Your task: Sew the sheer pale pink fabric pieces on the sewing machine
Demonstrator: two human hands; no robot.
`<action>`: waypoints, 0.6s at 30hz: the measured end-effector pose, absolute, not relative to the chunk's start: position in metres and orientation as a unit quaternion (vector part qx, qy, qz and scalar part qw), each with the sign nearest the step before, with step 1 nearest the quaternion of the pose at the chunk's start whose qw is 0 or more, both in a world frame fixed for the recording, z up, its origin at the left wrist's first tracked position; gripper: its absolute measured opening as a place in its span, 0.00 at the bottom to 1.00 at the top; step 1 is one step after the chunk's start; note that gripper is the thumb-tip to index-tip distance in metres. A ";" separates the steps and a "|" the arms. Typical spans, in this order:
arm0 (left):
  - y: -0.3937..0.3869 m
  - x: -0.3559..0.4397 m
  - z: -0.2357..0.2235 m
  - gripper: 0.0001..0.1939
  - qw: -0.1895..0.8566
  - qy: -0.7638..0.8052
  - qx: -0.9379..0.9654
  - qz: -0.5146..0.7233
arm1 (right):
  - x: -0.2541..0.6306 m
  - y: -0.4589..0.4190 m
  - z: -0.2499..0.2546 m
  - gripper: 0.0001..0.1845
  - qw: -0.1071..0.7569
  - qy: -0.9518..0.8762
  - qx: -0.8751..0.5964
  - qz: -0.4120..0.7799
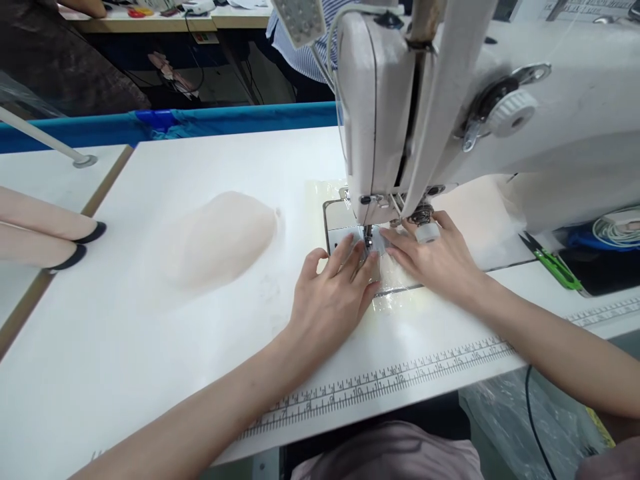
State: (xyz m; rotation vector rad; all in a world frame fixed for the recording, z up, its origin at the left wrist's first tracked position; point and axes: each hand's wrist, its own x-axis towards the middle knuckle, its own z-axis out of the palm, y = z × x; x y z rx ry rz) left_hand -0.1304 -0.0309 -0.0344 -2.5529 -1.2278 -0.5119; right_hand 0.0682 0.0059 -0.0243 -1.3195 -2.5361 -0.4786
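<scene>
My left hand (333,293) lies with bent, spread fingers on the metal needle plate (343,217) of a sewing machine (380,120), just left of the presser foot (368,237). On the foot's other side, my right hand (435,257) rests with its fingers stretched toward the needle. Whether a thin sheer piece lies under the fingertips is hard to make out. A sheer beige fabric piece (227,240), rounded in outline, lies on the white table left of the machine. More pale beige fabric (480,217) is under the machine arm, beyond my right hand.
Green-handled thread snips (555,263) lie at the right beside a dark tray (605,267) with a coiled cable (620,227). A printed ruler (380,387) runs along the front edge. Two beige lengths with black ends (45,233) reach in from the left. People are behind.
</scene>
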 end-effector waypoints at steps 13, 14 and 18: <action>-0.018 -0.137 -0.016 0.20 -0.029 -0.383 -0.913 -0.138 | 0.073 -0.011 0.009 0.07 0.116 -0.859 -0.454 0.208; -0.015 -0.136 -0.015 0.20 -0.038 -0.383 -0.913 -0.132 | 0.074 -0.010 0.009 0.07 0.129 -0.848 -0.461 0.225; -0.003 -0.129 -0.020 0.13 -0.054 -0.417 -0.893 -0.161 | 0.074 -0.007 0.009 0.09 0.166 -0.825 -0.478 0.252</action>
